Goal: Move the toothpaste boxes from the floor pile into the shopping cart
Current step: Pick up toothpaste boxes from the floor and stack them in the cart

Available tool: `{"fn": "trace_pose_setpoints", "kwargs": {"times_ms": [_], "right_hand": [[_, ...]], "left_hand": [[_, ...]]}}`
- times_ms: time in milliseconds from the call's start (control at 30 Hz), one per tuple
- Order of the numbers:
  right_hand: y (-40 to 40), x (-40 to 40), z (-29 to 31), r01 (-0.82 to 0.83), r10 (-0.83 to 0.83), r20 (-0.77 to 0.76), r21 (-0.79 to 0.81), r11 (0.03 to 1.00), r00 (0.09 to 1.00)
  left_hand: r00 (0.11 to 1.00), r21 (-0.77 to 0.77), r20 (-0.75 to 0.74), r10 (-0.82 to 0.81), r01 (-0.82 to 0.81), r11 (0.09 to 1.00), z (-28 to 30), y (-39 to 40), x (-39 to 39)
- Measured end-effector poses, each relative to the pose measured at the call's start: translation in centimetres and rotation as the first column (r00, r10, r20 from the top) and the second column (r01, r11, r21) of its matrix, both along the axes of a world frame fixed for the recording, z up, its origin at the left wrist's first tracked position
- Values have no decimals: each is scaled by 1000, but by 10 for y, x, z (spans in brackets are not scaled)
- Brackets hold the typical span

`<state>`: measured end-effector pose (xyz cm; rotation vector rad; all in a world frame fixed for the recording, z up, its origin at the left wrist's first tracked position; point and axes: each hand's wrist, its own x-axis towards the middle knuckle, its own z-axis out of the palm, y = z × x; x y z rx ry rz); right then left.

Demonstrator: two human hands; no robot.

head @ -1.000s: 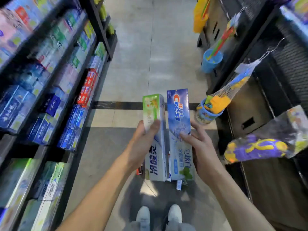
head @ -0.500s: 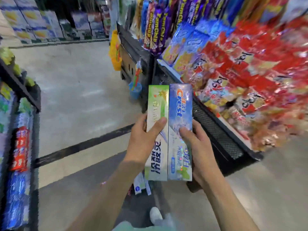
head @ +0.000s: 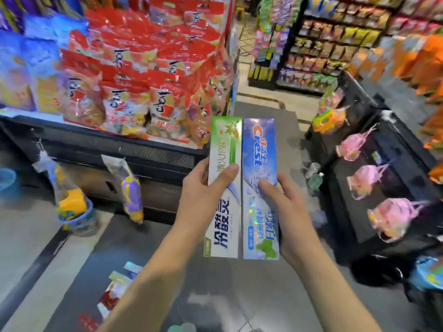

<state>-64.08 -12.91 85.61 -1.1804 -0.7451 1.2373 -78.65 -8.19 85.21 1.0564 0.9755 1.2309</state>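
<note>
Each grip holds one box — left hand (head: 203, 200) green box (head: 224, 188), right hand (head: 287, 212) seemingly Crest box (head: 260, 188).

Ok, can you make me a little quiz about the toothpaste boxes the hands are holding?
1. True or false: the left hand holds the green and white box.
2. Which box does the right hand hold? A) a red box B) the blue Crest box C) none
3. Fill in: more boxes lie in a pile on the floor at the lower ____ of the picture.

Key: 1 true; 2 B; 3 left.
</note>
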Motion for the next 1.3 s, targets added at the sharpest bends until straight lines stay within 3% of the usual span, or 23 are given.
{"fn": "trace_pose_setpoints", "kwargs": {"times_ms": [300, 633, 867, 933, 1067, 1300], "right_hand": [[-132, 204, 0, 438, -438, 1, 41, 898, 899], [-297, 416, -5, 811, -811, 19, 0, 585, 585], [-361, 530, -26, 927, -930, 10, -86, 365, 368], [-373, 568, -32, 943, -948, 18, -107, 315, 319], [-394, 647, -42, 958, -969, 22, -157, 238, 245], [-417, 779, -52, 957, -989, -2, -252, 146, 150]], "left_hand": [[901, -19, -39, -433, 432, 902, 2, -71, 246], [619, -47, -25, -785, 784, 619, 4, -209, 511], [409, -90, -60, -910, 906, 413, -17, -261, 662], [386, -92, -69, -920, 916, 391, -26, -269, 706], [338, -110, -124, -933, 930, 351, -42, -276, 798], [116, -173, -168, -979, 974, 145, -71, -291, 952]]}}
